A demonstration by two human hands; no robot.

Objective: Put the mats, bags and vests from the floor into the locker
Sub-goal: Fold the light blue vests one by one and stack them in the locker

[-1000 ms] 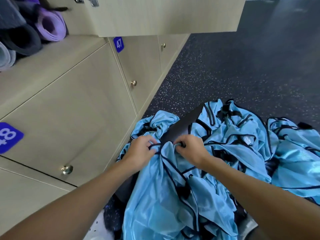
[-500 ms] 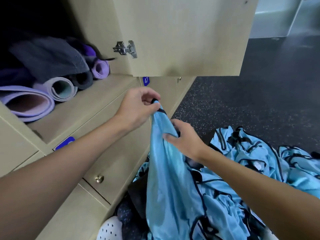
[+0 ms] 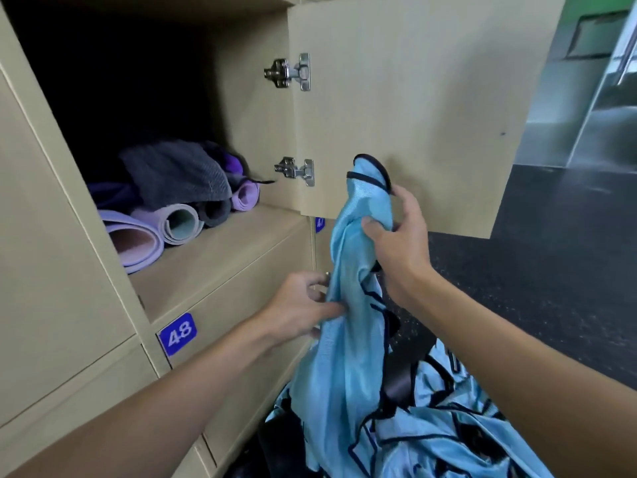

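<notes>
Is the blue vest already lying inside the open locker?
No, the right hand and left hand hold the blue vest outside the locker.

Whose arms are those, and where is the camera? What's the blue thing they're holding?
The camera sits on a person's head, so you see their own two arms reaching forward. The right hand grips a shiny blue vest near its top, and the left hand pinches it lower down. More vests lie in a pile on the dark floor. In front is an open locker with its door swung out. Rolled mats already lie inside on its shelf. The vest is not in yet.
</notes>
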